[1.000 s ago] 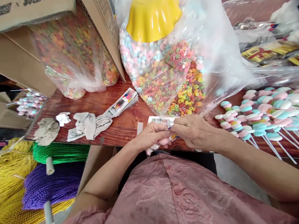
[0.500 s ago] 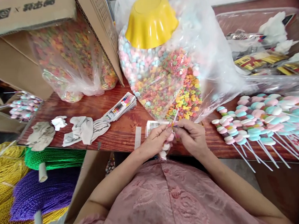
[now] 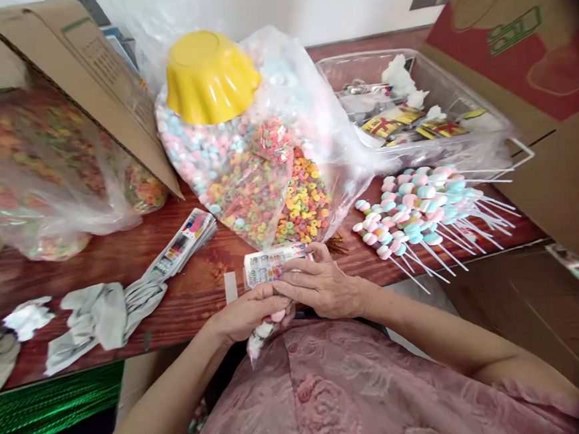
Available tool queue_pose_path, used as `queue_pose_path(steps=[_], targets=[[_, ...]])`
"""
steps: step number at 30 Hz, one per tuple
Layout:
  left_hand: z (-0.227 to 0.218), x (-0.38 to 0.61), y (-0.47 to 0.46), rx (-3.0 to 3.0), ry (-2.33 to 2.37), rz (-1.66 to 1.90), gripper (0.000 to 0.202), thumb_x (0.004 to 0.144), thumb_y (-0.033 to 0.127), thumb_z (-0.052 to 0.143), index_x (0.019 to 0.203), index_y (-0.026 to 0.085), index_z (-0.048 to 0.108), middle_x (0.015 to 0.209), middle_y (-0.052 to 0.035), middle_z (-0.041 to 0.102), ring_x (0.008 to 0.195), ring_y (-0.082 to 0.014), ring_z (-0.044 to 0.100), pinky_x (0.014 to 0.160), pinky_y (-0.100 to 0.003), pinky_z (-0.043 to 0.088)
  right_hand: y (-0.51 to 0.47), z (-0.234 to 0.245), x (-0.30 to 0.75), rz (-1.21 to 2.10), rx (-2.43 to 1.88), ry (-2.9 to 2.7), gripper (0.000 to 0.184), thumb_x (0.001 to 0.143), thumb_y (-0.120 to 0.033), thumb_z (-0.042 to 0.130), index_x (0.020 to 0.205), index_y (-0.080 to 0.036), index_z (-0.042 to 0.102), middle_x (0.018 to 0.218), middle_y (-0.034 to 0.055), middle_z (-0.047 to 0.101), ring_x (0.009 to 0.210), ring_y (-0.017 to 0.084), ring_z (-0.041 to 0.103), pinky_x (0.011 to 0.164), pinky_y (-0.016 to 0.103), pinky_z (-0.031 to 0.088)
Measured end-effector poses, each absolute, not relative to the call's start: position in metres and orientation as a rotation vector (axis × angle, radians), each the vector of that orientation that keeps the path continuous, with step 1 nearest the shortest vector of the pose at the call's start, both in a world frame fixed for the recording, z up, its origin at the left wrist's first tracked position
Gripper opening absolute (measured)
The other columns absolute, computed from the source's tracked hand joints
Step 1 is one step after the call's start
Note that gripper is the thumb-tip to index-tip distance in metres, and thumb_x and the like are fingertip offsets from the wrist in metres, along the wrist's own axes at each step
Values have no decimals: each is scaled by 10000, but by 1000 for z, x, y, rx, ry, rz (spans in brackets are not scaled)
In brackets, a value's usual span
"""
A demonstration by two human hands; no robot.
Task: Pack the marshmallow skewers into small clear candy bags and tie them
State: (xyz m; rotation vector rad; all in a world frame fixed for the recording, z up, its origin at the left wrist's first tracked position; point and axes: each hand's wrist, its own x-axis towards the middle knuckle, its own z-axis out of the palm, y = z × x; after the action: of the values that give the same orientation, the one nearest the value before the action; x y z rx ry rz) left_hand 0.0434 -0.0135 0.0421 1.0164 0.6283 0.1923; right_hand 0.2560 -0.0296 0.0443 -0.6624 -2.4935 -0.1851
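My left hand (image 3: 249, 312) is closed around a candy skewer (image 3: 257, 336) of pink and white marshmallow pieces in clear wrap, its end hanging down over my pink shirt. My right hand (image 3: 319, 285) lies beside it at the table edge, fingers stretched over the left hand's knuckles and touching a small stack of printed labels (image 3: 268, 265). Both hands meet just in front of a big clear bag (image 3: 260, 172) of coloured cereal rings and pastel marshmallows, with a yellow bowl (image 3: 208, 76) upside down on top.
A pile of finished marshmallow skewers (image 3: 419, 207) lies to the right on the wooden table (image 3: 195, 298). Behind them sits a clear bin (image 3: 411, 107) of wrappers. Cardboard boxes (image 3: 535, 90) flank both sides. Crumpled cloth (image 3: 101, 312), a label strip (image 3: 184, 242) and green cord (image 3: 48, 406) lie left.
The view swung right and down. My hands dropped from in front of the bag to the table edge; the right hand's pinch on the stick has opened into flat fingers over the labels.
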Motion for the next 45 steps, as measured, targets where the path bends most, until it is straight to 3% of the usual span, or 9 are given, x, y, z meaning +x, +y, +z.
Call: queue_pose_path(steps=[5,11,14,16,21,25,33,40,45], targets=[[50,49,-16,1363,532,-10,419,916,543,463,734,167,495,692,-10,523,630,-118,477,609,-249,385,-46,40,260,-100,-772,-2500,248,915,-148,445,700,-167,567,620,4,560,650,140,454,758,366,292],[52,58,-30,2351,941,240,310,961,300,341,800,157,564,829,-77,577,818,-200,528,806,-369,424,-57,34,261,627,-1278,-2296,280,966,-210,443,768,-167,637,732,17,668,694,127,532,669,291,293],[54,55,-27,2032,955,247,354,970,360,332,762,163,540,706,-24,521,674,-148,484,665,-278,409,-62,43,263,245,-1267,-2184,218,953,-243,494,1081,-234,670,1047,56,703,985,205,555,821,364,297],[58,53,-22,1684,868,112,378,960,428,370,716,171,502,619,20,447,550,-106,398,545,-227,344,-66,46,265,2,-1092,-2202,264,940,-231,510,1166,-263,642,1067,47,699,1028,221,537,875,416,260],[61,60,-25,1582,735,-54,374,927,456,467,706,163,534,648,14,498,567,-96,411,550,-218,337,-75,36,270,105,-928,-2366,253,920,-135,442,795,-176,657,621,-13,602,702,135,491,845,398,253],[56,73,-36,1987,920,244,274,925,348,483,788,160,629,762,-29,598,735,-136,521,701,-254,400,-64,39,299,466,-1268,-2416,200,931,-272,551,811,-214,701,762,3,679,781,143,536,770,340,262],[54,92,-33,1029,949,410,293,820,457,609,771,188,501,575,84,457,336,-16,228,314,-152,218,8,43,342,165,-1761,-2371,256,928,-271,514,1015,-247,754,1087,50,718,989,209,600,797,313,378],[40,86,-28,786,937,665,313,740,391,725,684,150,534,512,67,479,404,-24,407,429,-142,405,21,31,327,309,-1691,-2330,285,909,-200,487,944,-231,769,1069,52,724,1005,203,631,822,303,453],[39,80,-21,679,867,684,309,725,387,752,721,139,570,627,3,610,513,-87,585,491,-186,487,13,47,343,800,-1359,-1808,136,852,-260,633,880,-235,763,872,6,745,791,153,669,745,279,509]])
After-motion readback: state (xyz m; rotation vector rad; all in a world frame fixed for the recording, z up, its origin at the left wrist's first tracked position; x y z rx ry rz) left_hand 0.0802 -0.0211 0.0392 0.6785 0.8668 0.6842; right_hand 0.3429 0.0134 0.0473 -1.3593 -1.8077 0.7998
